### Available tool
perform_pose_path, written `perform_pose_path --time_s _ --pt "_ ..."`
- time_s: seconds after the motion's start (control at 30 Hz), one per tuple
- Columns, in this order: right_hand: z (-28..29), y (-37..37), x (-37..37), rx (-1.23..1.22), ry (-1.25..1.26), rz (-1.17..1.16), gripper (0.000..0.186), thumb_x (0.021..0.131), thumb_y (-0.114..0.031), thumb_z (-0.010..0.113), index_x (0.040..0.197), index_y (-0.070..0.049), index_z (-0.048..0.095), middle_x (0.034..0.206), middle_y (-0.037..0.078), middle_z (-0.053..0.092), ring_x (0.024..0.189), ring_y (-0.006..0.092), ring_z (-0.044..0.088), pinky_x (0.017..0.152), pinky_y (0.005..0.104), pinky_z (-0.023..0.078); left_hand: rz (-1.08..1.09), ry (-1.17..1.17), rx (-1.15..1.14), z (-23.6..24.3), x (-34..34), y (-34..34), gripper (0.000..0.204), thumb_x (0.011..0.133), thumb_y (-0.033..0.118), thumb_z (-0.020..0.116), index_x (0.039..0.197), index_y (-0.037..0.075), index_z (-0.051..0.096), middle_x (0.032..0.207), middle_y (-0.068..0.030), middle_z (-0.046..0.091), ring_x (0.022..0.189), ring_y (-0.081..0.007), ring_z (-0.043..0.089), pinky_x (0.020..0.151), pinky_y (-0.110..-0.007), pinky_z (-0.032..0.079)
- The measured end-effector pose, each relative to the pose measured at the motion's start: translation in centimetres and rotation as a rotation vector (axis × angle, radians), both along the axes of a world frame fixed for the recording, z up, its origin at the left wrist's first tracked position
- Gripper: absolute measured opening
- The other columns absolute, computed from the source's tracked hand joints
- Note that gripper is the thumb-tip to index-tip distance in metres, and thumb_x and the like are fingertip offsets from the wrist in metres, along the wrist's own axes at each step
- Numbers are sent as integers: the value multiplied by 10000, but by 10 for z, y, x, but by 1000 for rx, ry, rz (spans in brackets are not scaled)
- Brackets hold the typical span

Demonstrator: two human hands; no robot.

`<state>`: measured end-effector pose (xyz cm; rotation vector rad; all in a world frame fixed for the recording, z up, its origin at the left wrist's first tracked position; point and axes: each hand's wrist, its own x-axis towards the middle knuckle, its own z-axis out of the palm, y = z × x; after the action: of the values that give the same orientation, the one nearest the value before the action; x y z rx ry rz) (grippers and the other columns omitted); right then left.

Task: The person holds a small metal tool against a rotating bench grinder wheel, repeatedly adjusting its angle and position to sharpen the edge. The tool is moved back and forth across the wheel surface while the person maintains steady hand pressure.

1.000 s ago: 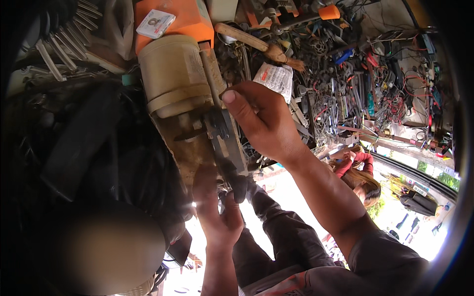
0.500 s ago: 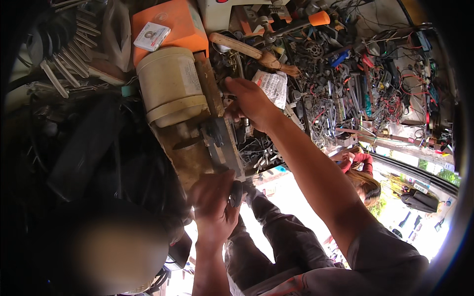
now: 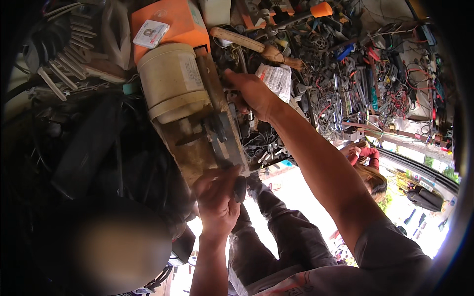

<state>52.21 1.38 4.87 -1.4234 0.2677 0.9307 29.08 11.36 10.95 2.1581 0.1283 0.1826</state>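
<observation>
In front of me a cream cylindrical motor lies on a worn wooden base. A shaft and a dark disc stick out of its near end. Beside the disc, a dark metal block sits on a flat metal plate. My left hand is closed at the near end of the base, with a dark rounded piece by its fingertips; its kind is unclear. My right hand reaches to the right edge of the base, index finger and thumb apart, nothing visible between them.
Behind the motor is an orange box with a small white packet on it. A wooden-handled brush, a white printed packet and many loose tools and wires cover the right side. A person in red is at lower right.
The view has shifted slightly. My left hand has turned a little at the base's near end, and the dark piece shows a different side. My right hand stays by the base's edge.
</observation>
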Motion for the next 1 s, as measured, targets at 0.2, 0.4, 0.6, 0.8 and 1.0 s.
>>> perform_pose_path --time_s 0.2,0.4,0.6,0.8,1.0 --pt "6 -1 -2 15 -4 14 475 989 -474 518 833 -30 583 582 37 485 410 143 443 404 309 324 27 -66 12 2 4 -2 333 810 -50 709 1138 9 709 1074 -111 596 871 -178 684 723 -278 576" --pt "9 5 -13 -79 -33 -90 417 994 -449 526 983 -43 626 623 12 530 424 115 448 402 268 330 25 -63 -19 3 3 1 322 817 -40 708 1136 6 709 1064 -114 604 851 -181 686 727 -283 577" --pt "-1 -1 0 -25 2 15 428 994 -443 529 960 -28 630 626 24 533 409 107 405 398 275 310 25 -86 6 0 6 -4 305 828 -10 714 1133 7 710 1040 -117 621 874 -185 685 751 -291 580" --pt "-1 -2 -6 -1 -2 -40 450 976 -446 553 936 0 593 607 43 449 437 145 418 434 316 322 21 -100 18 2 6 -3 246 878 60 697 1116 3 715 1030 -114 637 881 -192 686 758 -292 579" --pt "1 -1 -5 -23 -11 -19 448 970 -442 559 925 3 596 626 48 454 453 159 428 448 327 333 40 6 -40 -5 -5 -4 399 824 122 777 1196 30 665 1095 -52 719 1033 -243 579 911 -347 452"
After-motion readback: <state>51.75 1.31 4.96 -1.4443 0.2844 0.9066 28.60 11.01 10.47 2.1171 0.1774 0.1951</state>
